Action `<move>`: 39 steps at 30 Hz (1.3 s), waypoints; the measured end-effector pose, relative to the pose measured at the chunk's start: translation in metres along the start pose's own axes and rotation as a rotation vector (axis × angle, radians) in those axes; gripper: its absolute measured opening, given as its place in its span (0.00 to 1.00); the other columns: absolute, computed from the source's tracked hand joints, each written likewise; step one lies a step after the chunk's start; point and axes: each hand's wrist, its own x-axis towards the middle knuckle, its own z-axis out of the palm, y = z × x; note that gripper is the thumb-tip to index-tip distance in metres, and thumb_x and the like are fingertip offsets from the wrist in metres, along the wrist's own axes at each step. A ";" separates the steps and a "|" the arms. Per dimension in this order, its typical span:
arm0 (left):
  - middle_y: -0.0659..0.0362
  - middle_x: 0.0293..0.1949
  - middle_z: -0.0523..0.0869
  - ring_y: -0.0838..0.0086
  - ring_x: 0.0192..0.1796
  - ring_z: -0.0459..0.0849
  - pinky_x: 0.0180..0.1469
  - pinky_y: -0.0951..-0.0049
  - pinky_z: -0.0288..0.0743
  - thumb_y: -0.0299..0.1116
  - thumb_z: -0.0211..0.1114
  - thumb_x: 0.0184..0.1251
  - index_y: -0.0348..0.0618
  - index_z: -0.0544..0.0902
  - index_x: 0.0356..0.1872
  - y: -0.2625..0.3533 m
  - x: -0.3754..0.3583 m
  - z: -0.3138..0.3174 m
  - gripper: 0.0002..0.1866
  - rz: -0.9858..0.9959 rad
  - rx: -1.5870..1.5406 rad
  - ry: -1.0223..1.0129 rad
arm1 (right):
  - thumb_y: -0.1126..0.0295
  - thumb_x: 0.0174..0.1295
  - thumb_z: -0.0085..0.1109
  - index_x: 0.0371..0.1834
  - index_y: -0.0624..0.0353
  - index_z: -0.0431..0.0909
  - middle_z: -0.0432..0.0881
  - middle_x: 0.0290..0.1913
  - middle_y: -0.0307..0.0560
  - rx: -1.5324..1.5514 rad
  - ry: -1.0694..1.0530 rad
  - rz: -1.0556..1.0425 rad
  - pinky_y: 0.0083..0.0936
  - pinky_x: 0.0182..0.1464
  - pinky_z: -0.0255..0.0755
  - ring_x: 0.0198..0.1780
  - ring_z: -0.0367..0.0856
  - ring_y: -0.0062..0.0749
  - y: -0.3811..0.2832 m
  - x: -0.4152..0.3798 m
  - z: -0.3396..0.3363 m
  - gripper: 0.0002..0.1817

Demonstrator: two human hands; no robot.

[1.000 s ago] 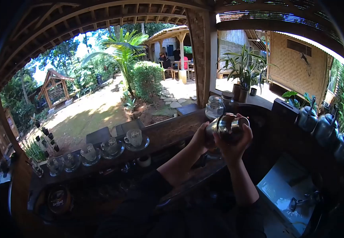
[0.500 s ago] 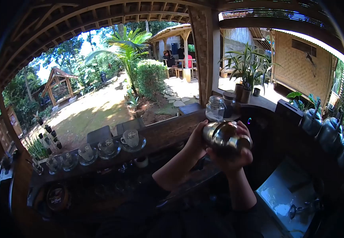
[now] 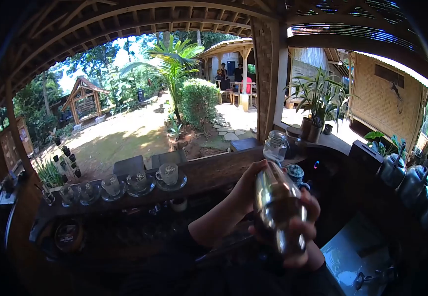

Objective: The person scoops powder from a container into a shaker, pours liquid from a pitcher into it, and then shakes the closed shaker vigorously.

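Observation:
A shiny metal cocktail shaker (image 3: 277,200) is gripped between both hands over the dark counter, its narrow capped end tilted down toward me. My left hand (image 3: 249,183) is closed around the far, wider end. The fingers of my right hand (image 3: 305,229) wrap the near end by the cap. Just beyond the shaker stand a clasp-lid glass jar (image 3: 276,146) holding something pale and a cup with a speckled top (image 3: 295,172), partly hidden by the shaker.
Several glass cups on saucers (image 3: 168,176) line the wooden ledge (image 3: 214,177) at left. Metal kettles (image 3: 392,170) stand at right, above a wet metal sink surface (image 3: 344,256). A potted plant (image 3: 312,130) sits behind the jar. People sit under a far shelter.
The shaker has swung from lying nearly sideways to pointing its capped end down toward me, both hands moving with it. The cup behind has come into view. The camera view has shifted slightly.

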 end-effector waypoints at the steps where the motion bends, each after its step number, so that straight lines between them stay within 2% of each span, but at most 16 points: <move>1: 0.50 0.47 0.78 0.62 0.48 0.80 0.49 0.60 0.77 0.48 0.58 0.63 0.47 0.72 0.47 0.001 -0.011 0.017 0.19 0.157 0.094 -0.045 | 0.67 0.49 0.69 0.55 0.24 0.62 0.67 0.57 0.40 0.021 0.003 -0.035 0.52 0.58 0.66 0.60 0.67 0.48 -0.013 0.001 0.004 0.33; 2: 0.48 0.49 0.77 0.61 0.47 0.81 0.47 0.62 0.78 0.50 0.59 0.62 0.50 0.71 0.46 -0.002 -0.015 0.026 0.19 0.272 0.104 -0.296 | 0.67 0.54 0.64 0.54 0.20 0.64 0.67 0.56 0.36 0.042 0.006 -0.070 0.52 0.59 0.65 0.61 0.66 0.42 -0.027 0.001 0.008 0.28; 4: 0.49 0.46 0.78 0.62 0.47 0.81 0.48 0.63 0.78 0.53 0.59 0.61 0.46 0.72 0.48 0.003 -0.017 0.020 0.23 0.311 0.109 -0.169 | 0.65 0.52 0.64 0.51 0.18 0.65 0.69 0.54 0.36 0.127 0.034 -0.251 0.53 0.58 0.65 0.60 0.67 0.46 -0.013 0.004 0.013 0.28; 5: 0.50 0.45 0.80 0.63 0.47 0.81 0.49 0.63 0.78 0.53 0.56 0.62 0.41 0.73 0.51 0.014 -0.020 0.008 0.26 0.065 0.072 -0.025 | 0.65 0.49 0.67 0.50 0.19 0.65 0.70 0.53 0.37 0.123 -0.035 -0.379 0.54 0.57 0.65 0.58 0.68 0.51 -0.003 0.014 0.006 0.28; 8: 0.50 0.44 0.81 0.64 0.48 0.82 0.52 0.60 0.76 0.53 0.53 0.63 0.40 0.74 0.52 -0.001 0.001 -0.065 0.27 0.245 0.127 0.199 | 0.66 0.36 0.78 0.49 0.36 0.62 0.70 0.55 0.52 -0.023 -0.189 0.253 0.51 0.50 0.70 0.57 0.69 0.60 0.040 -0.024 0.031 0.38; 10: 0.51 0.46 0.81 0.63 0.48 0.81 0.51 0.59 0.77 0.52 0.51 0.65 0.43 0.73 0.53 -0.002 -0.008 -0.073 0.25 0.286 0.068 0.261 | 0.66 0.35 0.78 0.51 0.38 0.63 0.70 0.55 0.50 0.038 -0.099 0.259 0.49 0.51 0.70 0.57 0.69 0.59 0.033 -0.021 0.038 0.39; 15: 0.50 0.52 0.76 0.51 0.48 0.79 0.42 0.50 0.81 0.50 0.54 0.67 0.55 0.70 0.55 0.019 -0.072 -0.005 0.20 0.488 0.174 -0.372 | 0.65 0.44 0.71 0.56 0.27 0.66 0.70 0.56 0.30 0.091 -0.269 -0.638 0.51 0.56 0.66 0.57 0.69 0.50 -0.030 0.008 0.032 0.35; 19: 0.54 0.51 0.77 0.61 0.48 0.81 0.48 0.64 0.79 0.49 0.52 0.68 0.47 0.74 0.52 0.038 -0.096 -0.048 0.20 0.235 -0.244 0.099 | 0.62 0.40 0.72 0.51 0.33 0.69 0.72 0.55 0.42 0.256 -0.405 -0.199 0.49 0.53 0.69 0.57 0.69 0.52 0.003 0.018 0.082 0.32; 21: 0.54 0.48 0.80 0.66 0.48 0.81 0.51 0.65 0.78 0.49 0.52 0.67 0.44 0.74 0.52 0.029 -0.107 -0.096 0.21 0.503 -0.074 0.298 | 0.62 0.39 0.74 0.46 0.41 0.73 0.73 0.56 0.47 0.433 -0.224 0.472 0.47 0.52 0.70 0.56 0.70 0.54 0.018 -0.020 0.132 0.27; 22: 0.54 0.47 0.81 0.64 0.48 0.82 0.51 0.60 0.78 0.49 0.52 0.67 0.43 0.74 0.52 0.031 -0.112 -0.119 0.22 0.492 -0.155 0.396 | 0.62 0.39 0.74 0.46 0.41 0.73 0.73 0.56 0.47 0.455 -0.222 0.470 0.47 0.52 0.70 0.56 0.70 0.54 0.009 -0.017 0.139 0.27; 26: 0.50 0.52 0.77 0.53 0.50 0.79 0.48 0.54 0.80 0.48 0.53 0.66 0.52 0.75 0.52 0.055 -0.191 -0.053 0.18 0.572 -0.114 0.083 | 0.58 0.54 0.60 0.45 0.45 0.75 0.73 0.56 0.43 0.757 -0.540 -0.304 0.49 0.57 0.66 0.59 0.71 0.47 -0.059 0.032 0.125 0.16; 28: 0.52 0.52 0.77 0.50 0.51 0.78 0.47 0.49 0.78 0.49 0.54 0.66 0.52 0.75 0.51 0.054 -0.216 -0.013 0.18 0.748 0.070 -0.145 | 0.61 0.63 0.50 0.49 0.41 0.72 0.69 0.56 0.22 0.832 -0.361 -0.673 0.49 0.54 0.66 0.59 0.68 0.31 -0.079 0.047 0.133 0.12; 30: 0.54 0.59 0.71 0.47 0.60 0.69 0.55 0.42 0.72 0.52 0.45 0.70 0.56 0.72 0.57 0.071 -0.243 -0.043 0.21 0.732 -0.020 -0.129 | 0.59 0.52 0.58 0.50 0.44 0.73 0.71 0.58 0.43 0.880 -0.349 -0.426 0.51 0.56 0.65 0.59 0.70 0.48 -0.069 0.020 0.177 0.19; 34: 0.58 0.48 0.80 0.68 0.50 0.80 0.50 0.62 0.78 0.44 0.51 0.70 0.44 0.74 0.49 0.066 -0.266 -0.099 0.17 0.881 -0.160 0.595 | 0.66 0.42 0.69 0.52 0.43 0.71 0.70 0.57 0.47 0.995 -0.348 -0.089 0.50 0.53 0.67 0.59 0.67 0.56 -0.064 0.010 0.241 0.29; 36: 0.58 0.51 0.78 0.67 0.52 0.78 0.51 0.59 0.78 0.45 0.50 0.70 0.49 0.74 0.51 0.058 -0.285 -0.086 0.16 0.923 -0.195 0.473 | 0.65 0.42 0.68 0.51 0.44 0.72 0.69 0.57 0.48 0.957 -0.351 0.002 0.48 0.54 0.68 0.59 0.67 0.56 -0.071 0.010 0.263 0.28; 39: 0.53 0.61 0.67 0.44 0.57 0.70 0.50 0.38 0.73 0.54 0.42 0.71 0.55 0.71 0.59 0.065 -0.308 -0.062 0.23 0.827 -0.001 -0.189 | 0.65 0.45 0.64 0.52 0.38 0.70 0.69 0.59 0.43 1.002 -0.296 -0.498 0.51 0.54 0.67 0.61 0.66 0.52 -0.113 0.030 0.222 0.27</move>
